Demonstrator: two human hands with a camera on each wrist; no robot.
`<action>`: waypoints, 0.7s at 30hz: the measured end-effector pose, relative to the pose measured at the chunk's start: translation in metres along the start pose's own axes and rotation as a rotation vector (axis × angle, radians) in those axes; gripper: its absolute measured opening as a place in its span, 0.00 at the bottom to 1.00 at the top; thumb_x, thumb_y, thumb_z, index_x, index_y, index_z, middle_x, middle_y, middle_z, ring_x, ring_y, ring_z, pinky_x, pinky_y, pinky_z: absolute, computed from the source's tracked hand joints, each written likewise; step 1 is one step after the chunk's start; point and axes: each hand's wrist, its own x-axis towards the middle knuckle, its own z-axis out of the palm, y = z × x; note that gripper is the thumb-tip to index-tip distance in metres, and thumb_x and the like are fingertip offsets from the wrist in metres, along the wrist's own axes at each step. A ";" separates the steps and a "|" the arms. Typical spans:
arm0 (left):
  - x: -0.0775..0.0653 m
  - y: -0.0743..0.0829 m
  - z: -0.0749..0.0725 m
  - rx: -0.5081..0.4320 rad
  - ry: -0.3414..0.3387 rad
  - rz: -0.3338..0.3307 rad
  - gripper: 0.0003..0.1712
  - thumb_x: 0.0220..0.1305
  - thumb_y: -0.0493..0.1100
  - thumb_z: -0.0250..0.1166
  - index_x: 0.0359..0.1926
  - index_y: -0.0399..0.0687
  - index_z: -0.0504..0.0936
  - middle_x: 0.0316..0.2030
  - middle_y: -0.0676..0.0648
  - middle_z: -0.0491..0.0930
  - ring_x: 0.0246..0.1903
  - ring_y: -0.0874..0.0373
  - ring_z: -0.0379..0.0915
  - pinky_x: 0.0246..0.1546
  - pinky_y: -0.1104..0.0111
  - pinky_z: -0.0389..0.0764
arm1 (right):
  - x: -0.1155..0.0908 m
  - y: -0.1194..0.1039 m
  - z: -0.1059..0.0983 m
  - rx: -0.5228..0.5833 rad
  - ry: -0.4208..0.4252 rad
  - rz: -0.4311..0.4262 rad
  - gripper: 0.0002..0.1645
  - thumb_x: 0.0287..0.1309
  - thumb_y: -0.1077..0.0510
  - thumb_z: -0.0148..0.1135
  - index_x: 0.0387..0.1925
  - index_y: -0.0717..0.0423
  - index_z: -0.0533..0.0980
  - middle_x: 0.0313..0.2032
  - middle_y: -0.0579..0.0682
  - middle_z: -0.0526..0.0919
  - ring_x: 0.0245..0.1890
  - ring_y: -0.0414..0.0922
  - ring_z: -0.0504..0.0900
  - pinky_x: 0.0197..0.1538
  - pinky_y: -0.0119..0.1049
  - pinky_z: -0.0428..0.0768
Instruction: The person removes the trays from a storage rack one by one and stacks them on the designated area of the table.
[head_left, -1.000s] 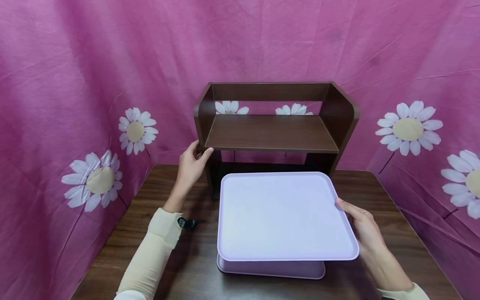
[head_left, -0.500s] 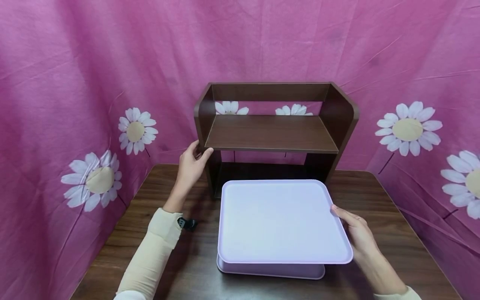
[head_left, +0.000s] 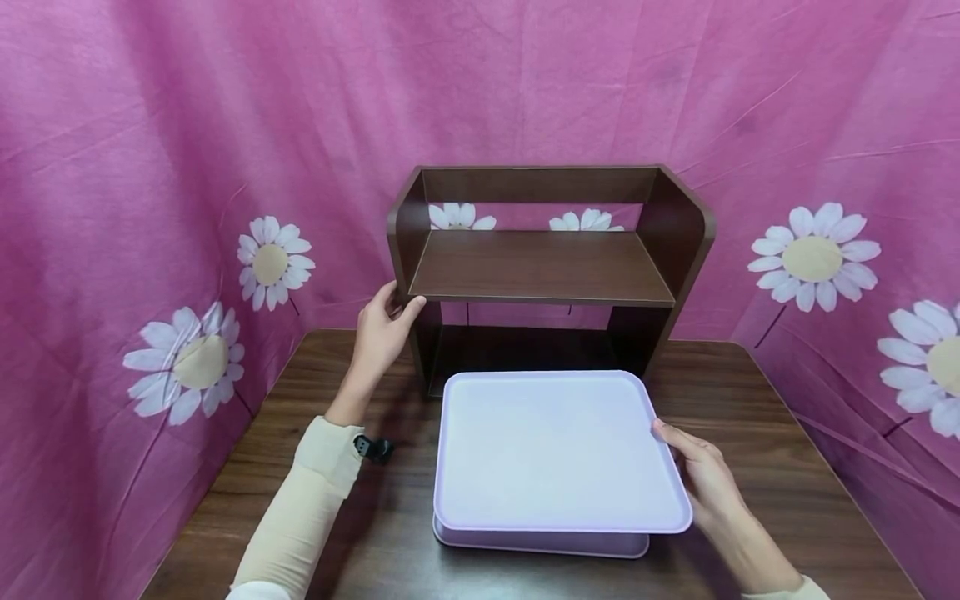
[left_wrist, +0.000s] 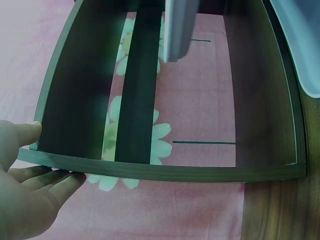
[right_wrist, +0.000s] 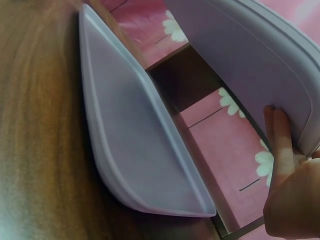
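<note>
A brown two-tier desktop shelf (head_left: 543, 265) stands upright at the back of the table. My left hand (head_left: 378, 337) grips the front edge of its left side panel, thumb on the inner side; the left wrist view shows this hand (left_wrist: 30, 195) around the panel. With my right hand (head_left: 708, 475) I pinch the right edge of a pale lilac tray (head_left: 558, 454), thumb on top and fingers against the underside. Below it a second lilac tray (head_left: 540, 543) lies on the table, mostly hidden in the head view; in the right wrist view a gap separates the held tray (right_wrist: 250, 65) from the lower tray (right_wrist: 132, 125).
The wooden table (head_left: 247, 517) carries the shelf and the lower tray. A pink curtain (head_left: 525, 92) with white daisies hangs close behind and on both sides. Both shelf tiers are bare, and the shelf's back is partly open.
My right hand has lowered the upper tray toward me and slightly left, so it covers more of the lower tray. My left hand has stayed on the shelf panel.
</note>
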 end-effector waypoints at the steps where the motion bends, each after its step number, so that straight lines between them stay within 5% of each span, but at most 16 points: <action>1: 0.000 0.000 0.000 0.004 0.001 0.002 0.32 0.73 0.45 0.71 0.72 0.37 0.75 0.65 0.32 0.81 0.66 0.39 0.79 0.69 0.54 0.82 | 0.000 0.001 0.000 -0.002 0.003 0.005 0.25 0.84 0.55 0.51 0.31 0.44 0.89 0.25 0.40 0.90 0.25 0.36 0.89 0.29 0.31 0.89; 21: 0.001 0.000 -0.001 0.003 -0.009 -0.003 0.33 0.74 0.46 0.70 0.72 0.36 0.75 0.66 0.31 0.80 0.67 0.39 0.79 0.71 0.55 0.81 | 0.000 0.027 -0.008 -0.047 0.086 0.046 0.21 0.81 0.56 0.56 0.32 0.43 0.88 0.21 0.36 0.83 0.22 0.33 0.83 0.25 0.27 0.85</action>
